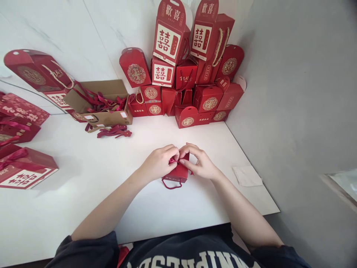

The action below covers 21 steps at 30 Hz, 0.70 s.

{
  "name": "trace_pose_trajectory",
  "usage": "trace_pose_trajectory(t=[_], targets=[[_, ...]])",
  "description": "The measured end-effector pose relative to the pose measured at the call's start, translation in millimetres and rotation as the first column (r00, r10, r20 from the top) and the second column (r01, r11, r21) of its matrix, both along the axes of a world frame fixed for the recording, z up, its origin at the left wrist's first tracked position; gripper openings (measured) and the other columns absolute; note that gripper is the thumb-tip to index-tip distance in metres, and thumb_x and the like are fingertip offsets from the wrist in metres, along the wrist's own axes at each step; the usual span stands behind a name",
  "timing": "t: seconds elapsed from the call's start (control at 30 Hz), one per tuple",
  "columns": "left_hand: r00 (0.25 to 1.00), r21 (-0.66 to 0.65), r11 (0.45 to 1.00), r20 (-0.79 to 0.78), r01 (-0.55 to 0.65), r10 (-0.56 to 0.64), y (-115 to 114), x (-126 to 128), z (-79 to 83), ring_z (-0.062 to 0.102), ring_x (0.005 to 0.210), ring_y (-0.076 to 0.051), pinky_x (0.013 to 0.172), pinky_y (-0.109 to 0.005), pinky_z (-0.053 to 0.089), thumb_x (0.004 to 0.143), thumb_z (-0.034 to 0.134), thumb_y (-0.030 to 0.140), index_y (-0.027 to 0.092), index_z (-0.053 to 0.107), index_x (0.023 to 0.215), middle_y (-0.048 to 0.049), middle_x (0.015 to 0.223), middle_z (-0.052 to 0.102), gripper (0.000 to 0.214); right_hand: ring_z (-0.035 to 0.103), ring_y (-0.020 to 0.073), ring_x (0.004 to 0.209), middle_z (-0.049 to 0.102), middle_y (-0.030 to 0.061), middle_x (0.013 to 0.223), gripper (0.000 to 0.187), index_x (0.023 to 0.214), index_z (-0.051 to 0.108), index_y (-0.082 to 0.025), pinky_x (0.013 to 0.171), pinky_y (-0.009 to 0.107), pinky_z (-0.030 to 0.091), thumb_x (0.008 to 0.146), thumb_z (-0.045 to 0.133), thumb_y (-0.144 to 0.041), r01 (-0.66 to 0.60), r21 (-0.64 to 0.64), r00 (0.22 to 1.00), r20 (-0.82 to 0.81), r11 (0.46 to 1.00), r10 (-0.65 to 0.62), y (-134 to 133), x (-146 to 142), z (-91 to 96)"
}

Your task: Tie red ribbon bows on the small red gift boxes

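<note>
One red ribbon (173, 160) on a small gift box (178, 173)

The left hand (158, 162) and right hand (199, 162) are together below the middle, clamped on the ribbon. More ribbons (106, 103) lie in a cardboard box (111, 119) at upper left. Many red gift boxes (189, 74) stand top middle.
</note>
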State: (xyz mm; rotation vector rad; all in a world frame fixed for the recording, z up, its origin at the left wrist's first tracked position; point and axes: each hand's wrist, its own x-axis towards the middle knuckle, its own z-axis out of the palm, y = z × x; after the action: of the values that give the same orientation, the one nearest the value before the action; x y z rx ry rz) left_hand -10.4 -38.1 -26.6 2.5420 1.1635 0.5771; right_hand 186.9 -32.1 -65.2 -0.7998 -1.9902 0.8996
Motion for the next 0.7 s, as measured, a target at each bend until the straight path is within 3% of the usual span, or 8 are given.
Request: trace_pose_trajectory(t=[0.13,0.37,0.5,0.6,0.7], targets=[[0.986,0.081,0.983,-0.037,0.165,-0.162,7.2,-7.9,1.1,0.056,0.071,-0.012,0.065,-0.023,0.044,0.086,0.049,0.011,0.018,0.053,0.077,-0.0015,0.083,0.060,0.012,0.055,0.0236,0.118,0.062,0.0086,0.121,0.015,0.095,0.071,-0.024,0.102,0.043,0.043,0.092,0.058,-0.030,0.055,-0.133,0.998,-0.005,0.990,-0.056,3.6,1.7,-2.3],[0.953,0.264,0.926,-0.214,0.269,-0.215,8.5,-11.7,-4.1,0.061,0.078,-0.016,0.070,-0.028,0.048,0.091,0.047,0.014,0.017,0.057,0.086,-0.0048,0.091,0.064,0.011,0.061,0.0230,0.116,0.065,0.0056,0.126,0.015,0.096,0.076,-0.026,0.104,0.041,0.044,0.086,0.067,-0.032,-0.131,-0.354,0.979,-0.193,0.926,0.065,5.8,0.1,-6.2],[0.950,0.335,0.911,-0.275,0.239,-0.148,4.3,-8.9,0.6,0.061,0.082,-0.018,0.071,-0.030,0.048,0.091,0.047,0.016,0.016,0.056,0.091,-0.0062,0.094,0.064,0.009,0.061,0.0245,0.117,0.066,0.0055,0.125,0.011,0.089,0.078,-0.025,0.106,0.041,0.042,0.081,0.072,-0.031,-0.050,-0.401,0.981,-0.193,0.915,-0.031,4.9,0.4,-6.7],[0.946,0.369,0.920,-0.325,0.130,-0.003,0.1,-7.5,11.7,0.059,0.081,-0.019,0.063,-0.030,0.045,0.088,0.054,0.021,0.016,0.057,0.089,-0.0057,0.091,0.061,0.006,0.059,0.0248,0.120,0.066,0.0056,0.124,0.009,0.085,0.078,-0.025,0.109,0.041,0.039,0.078,0.074,-0.028,-0.024,-0.415,0.983,-0.175,0.910,-0.053,3.7,1.1,-6.3],[0.940,0.360,0.933,-0.319,0.006,0.118,-2.7,-9.8,25.6,0.057,0.077,-0.019,0.059,-0.030,0.041,0.082,0.065,0.031,0.017,0.057,0.077,-0.0043,0.085,0.059,0.017,0.057,0.0243,0.122,0.065,0.0058,0.126,0.009,0.085,0.078,-0.024,0.110,0.041,0.038,0.078,0.072,-0.025,-0.021,-0.433,0.987,-0.152,0.901,-0.050,2.1,1.0,-3.8]])
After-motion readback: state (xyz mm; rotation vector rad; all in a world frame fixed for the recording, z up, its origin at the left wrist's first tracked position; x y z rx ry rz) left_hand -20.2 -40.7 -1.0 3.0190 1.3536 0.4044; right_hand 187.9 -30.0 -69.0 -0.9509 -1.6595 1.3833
